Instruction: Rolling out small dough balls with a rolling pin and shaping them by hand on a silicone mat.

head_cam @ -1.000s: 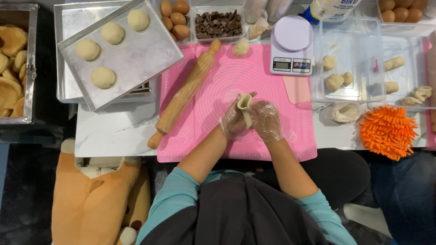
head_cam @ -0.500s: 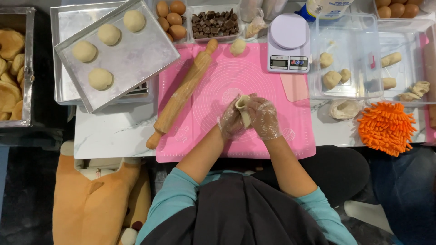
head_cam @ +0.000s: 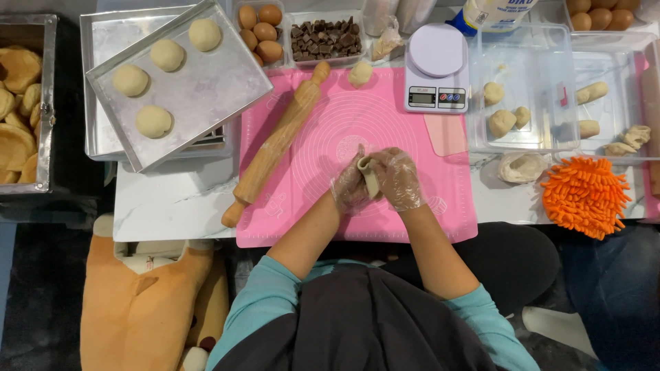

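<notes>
Both gloved, left hand (head_cam: 349,189) and right hand (head_cam: 399,180) clasping the dough piece (head_cam: 370,176) above the pink mat (head_cam: 385,130); best pinching edges gently, evenly; keeping seam closed.

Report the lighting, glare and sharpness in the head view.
Head view: even, soft overhead light; faint sheen on the tilted metal tray; gloved left hand, right hand and dough piece sharp; floor at the edges dark; no obvious blur.

A baking kitchen: pink pastry mat (head_cam: 412,130), rolling pin (head_cam: 275,145), kitchen scale (head_cam: 436,69), eggs (head_cam: 262,31), trays of dough balls (head_cam: 206,82).
</notes>
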